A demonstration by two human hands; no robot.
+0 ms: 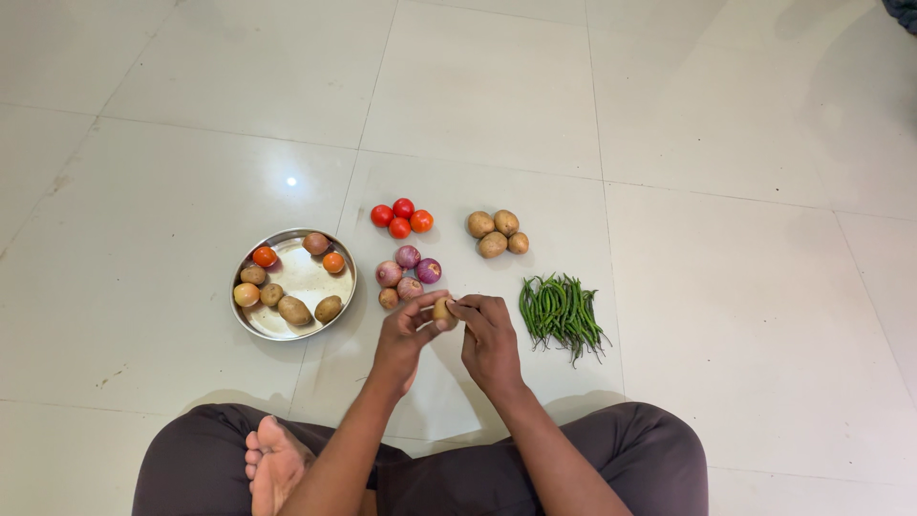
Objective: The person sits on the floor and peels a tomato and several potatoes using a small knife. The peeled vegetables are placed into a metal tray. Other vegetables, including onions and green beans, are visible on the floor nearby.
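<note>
- The pale tiled floor (191,115) fills the view. A person sits cross-legged on it in dark trousers, one bare foot (274,463) showing at the lower left, both forearms reaching forward from the bottom edge.
- A round steel plate (308,279) lies to the left of the hands, holding a mix of potatoes, tomatoes and one onion.
- A heap of green chillies (561,311) lies just right of the hands.
- Four potatoes (497,232) sit in a cluster farther out, above the chillies.
- Four red tomatoes (401,218) sit in a cluster to the left of those potatoes.
- A cluster of purple onions (406,272) lies just beyond the hands.
- The left hand (406,334) is raised off the floor, wrist bent, its fingers closed around a small potato.
- The right hand (489,339) meets it from the other side, fingertips pinched on the same small potato.
- The small potato (442,311) is held between both hands, above the floor, near the onions.
- Judging by the separate piles, sorting seems under way; setting this one down would call for one hand to release it.
</note>
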